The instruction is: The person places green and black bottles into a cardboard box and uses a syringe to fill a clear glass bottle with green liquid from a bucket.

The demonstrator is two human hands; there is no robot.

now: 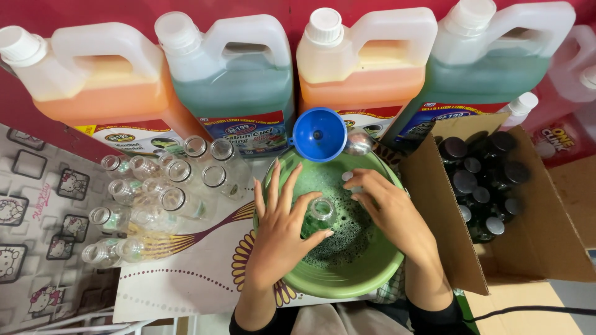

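A green basin holds foamy dark green liquid. Over it my left hand grips a small clear bottle with its open mouth upward. My right hand reaches toward the bottle's mouth, fingers curled near a small white cap; whether it holds the cap is unclear. A blue funnel rests on the basin's far rim, beside a metal ladle.
Several empty clear bottles lie to the left on a patterned mat. A cardboard box at right holds dark capped bottles. Big jugs of orange and green liquid line the back wall.
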